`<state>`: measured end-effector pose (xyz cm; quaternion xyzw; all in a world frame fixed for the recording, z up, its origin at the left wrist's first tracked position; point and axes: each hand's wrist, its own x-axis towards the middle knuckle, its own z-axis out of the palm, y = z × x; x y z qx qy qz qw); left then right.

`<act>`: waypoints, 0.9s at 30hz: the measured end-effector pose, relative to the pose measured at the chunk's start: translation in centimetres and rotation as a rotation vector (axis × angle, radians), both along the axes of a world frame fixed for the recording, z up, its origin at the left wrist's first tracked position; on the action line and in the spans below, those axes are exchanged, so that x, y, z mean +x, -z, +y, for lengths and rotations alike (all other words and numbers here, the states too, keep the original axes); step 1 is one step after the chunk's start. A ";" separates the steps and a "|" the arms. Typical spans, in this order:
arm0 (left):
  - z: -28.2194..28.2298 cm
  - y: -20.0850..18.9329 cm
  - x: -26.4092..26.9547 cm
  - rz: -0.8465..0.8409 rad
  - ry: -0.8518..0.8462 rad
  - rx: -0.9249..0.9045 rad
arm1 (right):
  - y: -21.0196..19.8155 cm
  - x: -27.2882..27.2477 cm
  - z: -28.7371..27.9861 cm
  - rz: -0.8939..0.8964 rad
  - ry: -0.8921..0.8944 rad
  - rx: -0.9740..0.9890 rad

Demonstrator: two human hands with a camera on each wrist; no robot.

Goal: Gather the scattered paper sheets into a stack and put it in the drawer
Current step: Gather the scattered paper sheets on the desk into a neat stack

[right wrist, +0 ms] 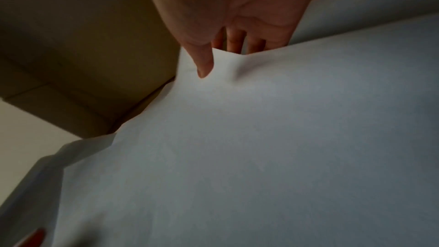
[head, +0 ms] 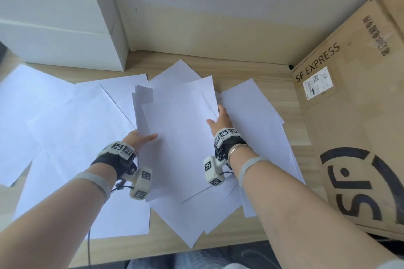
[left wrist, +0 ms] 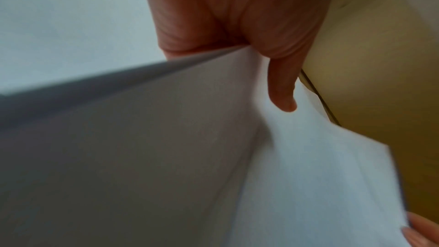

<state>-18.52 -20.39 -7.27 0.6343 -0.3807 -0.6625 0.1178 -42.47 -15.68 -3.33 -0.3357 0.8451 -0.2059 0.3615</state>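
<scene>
Several white paper sheets lie scattered and overlapping on the wooden table (head: 273,72). A small bundle of sheets (head: 179,129) is lifted above them in the middle. My left hand (head: 140,137) grips the bundle's left edge, thumb on top and fingers underneath. My right hand (head: 219,119) grips its right edge the same way. The left wrist view shows the thumb (left wrist: 282,89) pressed on the held sheets (left wrist: 166,157). The right wrist view shows the thumb (right wrist: 203,63) on top of the paper (right wrist: 237,147), with fingers behind its edge. No drawer is in view.
Loose sheets (head: 59,120) spread to the left, and more (head: 262,129) lie to the right and under the bundle. A white box (head: 54,17) stands at the back left. A large cardboard box (head: 354,116) marked SF EXPRESS blocks the right side. A wall runs along the back.
</scene>
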 end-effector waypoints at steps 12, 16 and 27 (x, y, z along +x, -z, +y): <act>-0.2 -1.7 -1.0 -0.015 0.014 -0.123 | 0.0 1.6 -0.1 -0.050 -0.017 0.011; -1.2 -4.1 -1.6 0.098 -0.017 -0.208 | -1.1 0.0 -0.5 -0.217 0.128 -0.160; -5.3 -11.1 -1.9 0.287 -0.103 -0.518 | -10.5 -1.0 -2.7 -0.279 0.119 -0.464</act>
